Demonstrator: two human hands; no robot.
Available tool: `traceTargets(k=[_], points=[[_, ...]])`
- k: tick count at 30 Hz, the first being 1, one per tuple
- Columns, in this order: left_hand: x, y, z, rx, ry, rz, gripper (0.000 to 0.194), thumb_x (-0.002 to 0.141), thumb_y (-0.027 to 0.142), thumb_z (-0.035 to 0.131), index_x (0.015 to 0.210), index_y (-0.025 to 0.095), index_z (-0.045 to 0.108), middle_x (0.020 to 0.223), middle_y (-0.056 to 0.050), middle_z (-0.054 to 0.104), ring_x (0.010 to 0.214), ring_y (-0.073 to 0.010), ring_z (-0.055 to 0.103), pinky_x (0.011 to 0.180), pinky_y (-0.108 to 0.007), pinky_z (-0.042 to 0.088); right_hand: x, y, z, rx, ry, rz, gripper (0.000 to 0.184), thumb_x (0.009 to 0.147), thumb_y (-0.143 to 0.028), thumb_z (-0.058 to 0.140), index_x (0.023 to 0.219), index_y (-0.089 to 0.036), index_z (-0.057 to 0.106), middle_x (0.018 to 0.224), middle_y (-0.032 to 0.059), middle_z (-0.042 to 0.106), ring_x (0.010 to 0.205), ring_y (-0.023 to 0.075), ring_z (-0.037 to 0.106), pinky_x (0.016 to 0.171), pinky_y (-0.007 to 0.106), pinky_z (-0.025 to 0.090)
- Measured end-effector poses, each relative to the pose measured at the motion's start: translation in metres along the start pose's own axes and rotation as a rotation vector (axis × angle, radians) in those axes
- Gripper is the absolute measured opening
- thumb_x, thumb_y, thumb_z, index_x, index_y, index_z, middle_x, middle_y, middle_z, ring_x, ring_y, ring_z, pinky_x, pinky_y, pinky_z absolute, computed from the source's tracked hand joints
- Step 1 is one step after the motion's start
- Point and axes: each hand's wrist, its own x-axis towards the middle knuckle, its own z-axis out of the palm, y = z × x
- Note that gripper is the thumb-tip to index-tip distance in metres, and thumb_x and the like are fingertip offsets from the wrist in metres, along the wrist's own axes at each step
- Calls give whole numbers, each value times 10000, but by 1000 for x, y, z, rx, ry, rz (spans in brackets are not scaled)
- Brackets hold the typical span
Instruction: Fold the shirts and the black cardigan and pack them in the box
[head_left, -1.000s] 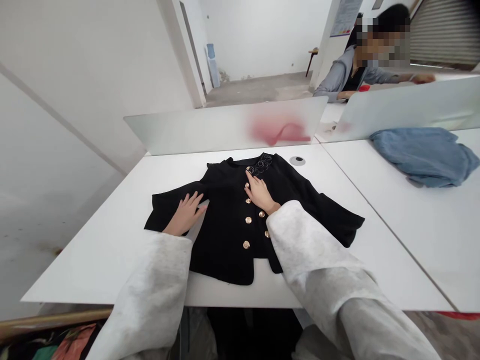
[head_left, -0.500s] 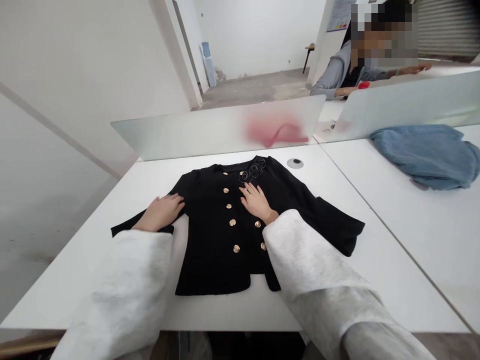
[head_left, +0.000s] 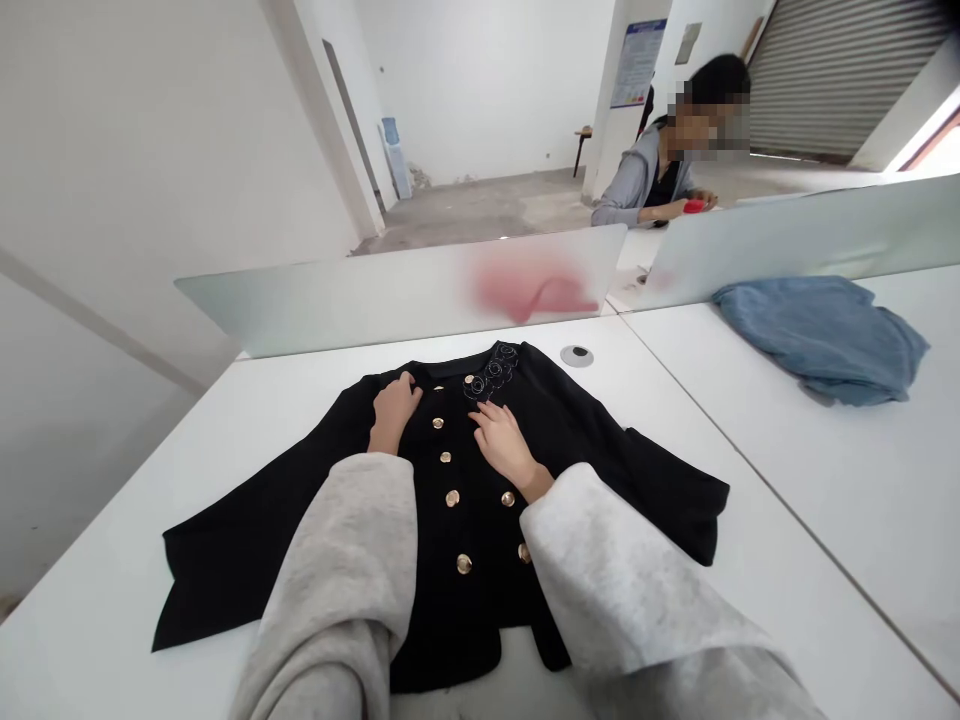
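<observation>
A black jacket (head_left: 465, 470) with gold buttons (head_left: 452, 498) and dark rosettes at the collar (head_left: 491, 372) lies spread face up on a white table (head_left: 150, 520). My left hand (head_left: 394, 412) rests high on the jacket's shoulder next to the neckline, fingers bent on the cloth. My right hand (head_left: 504, 446) lies flat on the front, just right of the button row. Both hands touch only the jacket. Light grey sleeves cover my forearms and hide the lower middle of the jacket.
A crumpled denim-blue cloth (head_left: 821, 340) lies on the adjoining table at right. A cable grommet (head_left: 576, 356) sits behind the collar, before a frosted divider (head_left: 337, 295) with a red smear. Beyond it, a co-worker (head_left: 652, 180) holds a red object (head_left: 694, 205).
My left hand has moved up from the sleeve to the shoulder near the collar. The jacket's left sleeve now lies spread toward the lower left. The view has shifted closer over the jacket.
</observation>
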Motion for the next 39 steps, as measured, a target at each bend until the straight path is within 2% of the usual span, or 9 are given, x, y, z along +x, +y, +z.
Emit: traceTargets(k=[4,7,12,15,19,25,31,36,39], points=[[3,-5,-2,-100,27,-49,231,868,250,396,968,183,593,896,-125,679,896,-292,636,762,-374,454,1,3,-1,119,57,32,508,818,-54,375,1289,-109,558,1359,131,528,1301,216,443,1137,430,267],[5,-6,-5,-191,60,-53,264,901,256,332,968,222,586,908,-73,679,892,-231,636,773,-323,448,1,4,-8,320,248,100,539,807,-39,318,1272,-128,575,1344,104,545,1259,163,488,1114,342,333],[7,-7,2,-281,92,-90,361,825,311,514,1158,174,538,1022,-150,662,974,-314,614,831,-411,432,-3,-1,-21,474,477,117,567,870,-100,284,1414,-170,425,1439,78,444,1322,161,416,1127,355,315],[10,-11,6,-380,96,-86,408,771,219,543,1172,147,551,959,-148,665,919,-301,623,819,-407,440,-5,-3,-17,345,251,36,558,926,-178,326,1483,-209,302,1486,82,380,1384,201,324,1135,430,284],[20,-16,1,-605,141,-57,402,820,224,435,1200,174,554,723,-32,613,676,-174,606,674,-288,474,-5,-2,-5,-32,-66,-83,439,948,-353,433,1355,-216,519,1463,127,407,1408,308,248,1128,551,197],[29,-19,-5,-773,260,-47,491,899,302,281,1345,138,400,870,-63,619,729,-131,615,692,-254,493,-5,3,1,-127,-73,-97,406,972,-335,380,1330,-239,544,1459,107,418,1402,286,274,1121,542,218],[16,-2,13,-561,75,268,270,864,279,453,1059,209,628,1128,-60,634,1101,-192,553,1086,-410,305,-5,4,2,-129,-63,-93,401,972,-319,370,1323,-250,551,1454,93,428,1396,280,288,1121,531,221],[12,0,12,-368,-10,398,200,855,340,481,863,192,615,1038,-83,641,1085,-246,543,1077,-455,305,-5,4,2,-133,-71,-93,399,960,-298,391,1320,-243,555,1457,95,424,1395,291,286,1121,528,219],[12,1,6,-316,1,455,186,879,281,407,867,193,571,1174,-92,601,1206,-234,477,1096,-418,293,-5,4,1,-132,-72,-95,399,955,-296,402,1321,-242,553,1456,95,426,1396,290,284,1122,528,216]])
